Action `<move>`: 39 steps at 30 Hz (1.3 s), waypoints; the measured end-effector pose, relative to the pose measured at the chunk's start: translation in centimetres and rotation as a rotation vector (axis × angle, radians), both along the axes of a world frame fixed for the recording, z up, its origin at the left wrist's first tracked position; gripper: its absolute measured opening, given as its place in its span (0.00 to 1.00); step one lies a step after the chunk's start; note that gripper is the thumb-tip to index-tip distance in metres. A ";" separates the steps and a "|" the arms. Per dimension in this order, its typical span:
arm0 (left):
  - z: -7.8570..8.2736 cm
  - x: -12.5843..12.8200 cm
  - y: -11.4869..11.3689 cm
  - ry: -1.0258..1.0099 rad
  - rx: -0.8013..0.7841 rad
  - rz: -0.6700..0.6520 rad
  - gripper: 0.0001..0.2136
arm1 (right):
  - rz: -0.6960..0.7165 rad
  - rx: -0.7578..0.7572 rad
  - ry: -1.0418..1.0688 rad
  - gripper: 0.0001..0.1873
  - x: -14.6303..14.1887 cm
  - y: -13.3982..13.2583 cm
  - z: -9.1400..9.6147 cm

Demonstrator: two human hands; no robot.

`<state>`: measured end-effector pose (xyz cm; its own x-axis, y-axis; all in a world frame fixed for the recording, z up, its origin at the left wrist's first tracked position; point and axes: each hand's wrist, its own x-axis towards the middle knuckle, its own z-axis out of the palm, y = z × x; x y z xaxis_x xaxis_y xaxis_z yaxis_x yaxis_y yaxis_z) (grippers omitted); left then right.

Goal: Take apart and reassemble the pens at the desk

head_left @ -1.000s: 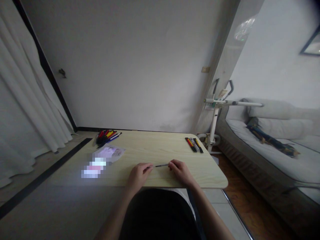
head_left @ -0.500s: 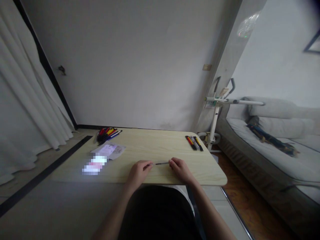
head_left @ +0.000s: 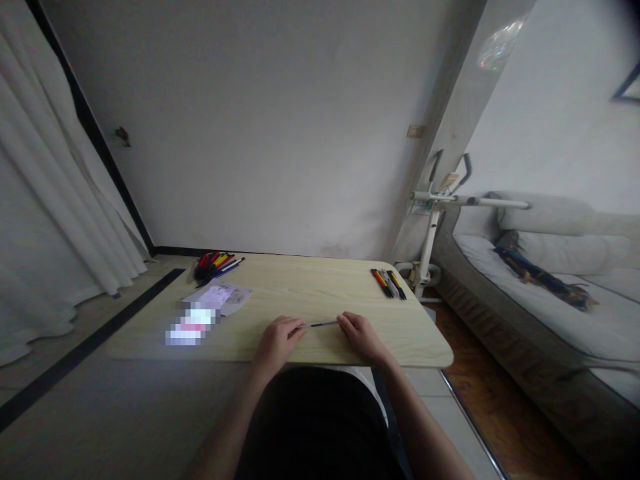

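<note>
A thin dark pen [head_left: 323, 325] is held level just above the near edge of a pale wooden table [head_left: 300, 290]. My left hand [head_left: 278, 341] pinches its left end with curled fingers. My right hand [head_left: 361, 337] grips its right end the same way. Both hands rest low over the tabletop, close to my body.
A heap of coloured pens [head_left: 216, 265] lies at the table's far left, with a paper packet [head_left: 220, 296] in front of it. A short row of pens [head_left: 388, 283] lies at the far right. A white exercise frame [head_left: 434, 220] and a grey sofa [head_left: 540, 287] stand to the right.
My hands and the pen keep the same hold. The view has tipped slightly, so everything sits a little higher in the picture.
</note>
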<state>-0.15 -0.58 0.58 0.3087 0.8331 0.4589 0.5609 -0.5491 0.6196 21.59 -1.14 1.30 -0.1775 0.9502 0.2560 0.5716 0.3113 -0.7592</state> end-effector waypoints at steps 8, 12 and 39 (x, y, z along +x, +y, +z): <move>0.4 0.4 -0.3 0.002 0.039 -0.012 0.08 | -0.034 0.005 0.019 0.22 -0.2 0.1 -0.2; 0.4 0.3 0.0 0.003 -0.035 -0.045 0.08 | -0.058 0.009 0.030 0.22 -0.3 0.1 -0.4; 0.1 0.2 0.3 -0.106 -0.039 0.009 0.10 | -0.044 0.067 0.047 0.08 -0.1 0.4 -1.1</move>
